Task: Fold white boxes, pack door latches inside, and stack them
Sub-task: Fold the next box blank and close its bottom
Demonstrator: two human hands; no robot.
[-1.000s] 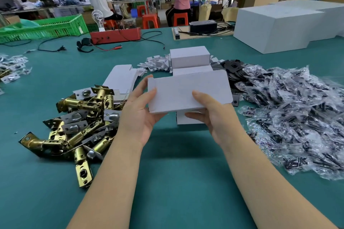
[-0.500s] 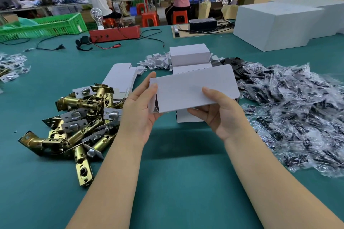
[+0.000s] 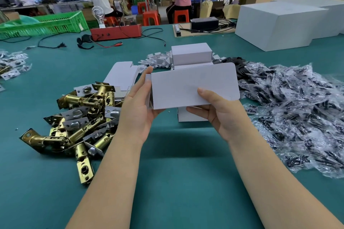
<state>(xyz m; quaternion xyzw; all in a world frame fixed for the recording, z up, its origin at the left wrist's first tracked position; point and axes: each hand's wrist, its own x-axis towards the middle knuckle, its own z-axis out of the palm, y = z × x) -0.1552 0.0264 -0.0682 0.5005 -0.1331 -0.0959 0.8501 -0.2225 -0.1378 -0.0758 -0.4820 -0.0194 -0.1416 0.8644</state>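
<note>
Both hands hold a half-folded white box (image 3: 186, 85) above the green table. My left hand (image 3: 138, 108) grips its left end, fingers along the side flap. My right hand (image 3: 221, 111) holds the lower right part, thumb pressed on the front panel. Behind the box stands a stack of folded white boxes (image 3: 191, 55), partly hidden. A pile of brass door latches (image 3: 78, 117) lies to the left. Flat box blanks (image 3: 121, 74) lie beyond the latches.
A heap of clear plastic bags with dark parts (image 3: 297, 117) fills the right side. Large white cartons (image 3: 279, 24) stand at the back right. A red device (image 3: 116, 32) with cables and a green crate (image 3: 42, 24) sit at the back. People work at far tables.
The box has turned in my hands, its right end lifted and its large flap now faces me. My left fingers have shifted along the left end flap.
</note>
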